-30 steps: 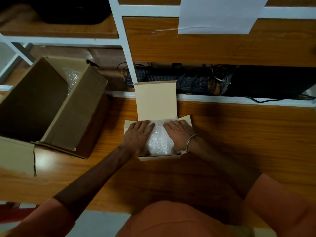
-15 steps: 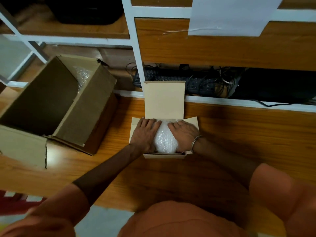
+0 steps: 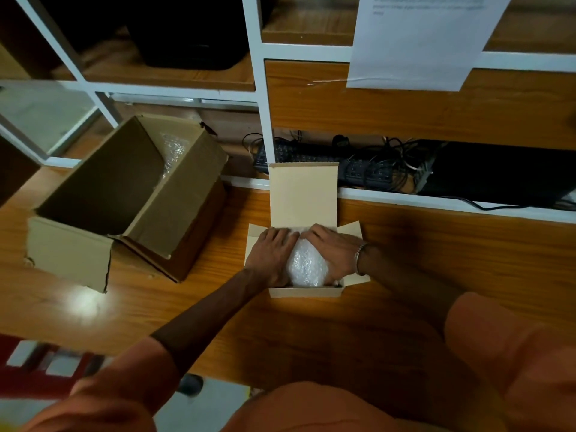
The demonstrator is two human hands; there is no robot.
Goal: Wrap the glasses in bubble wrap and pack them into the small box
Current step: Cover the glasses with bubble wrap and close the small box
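Note:
A small pale cardboard box (image 3: 304,293) stands open on the wooden table, its lid flap upright at the back. Inside it lies a white bubble-wrapped bundle (image 3: 307,266); the glasses within the wrap are hidden. My left hand (image 3: 271,252) lies flat on the bundle's left side, fingers pointing away from me. My right hand (image 3: 335,251), with a metal bracelet on the wrist, presses on its right side. Both palms rest on the wrap inside the box.
A large brown carton (image 3: 124,198) stands open to the left, with some bubble wrap (image 3: 173,151) inside. Behind the table is a white-framed shelf (image 3: 265,113) holding a keyboard and cables (image 3: 358,169). A paper sheet (image 3: 414,39) hangs above.
Both hands stay pressed on the bundle, which sits a little deeper in the box. The view has shifted, so everything appears slightly further right.

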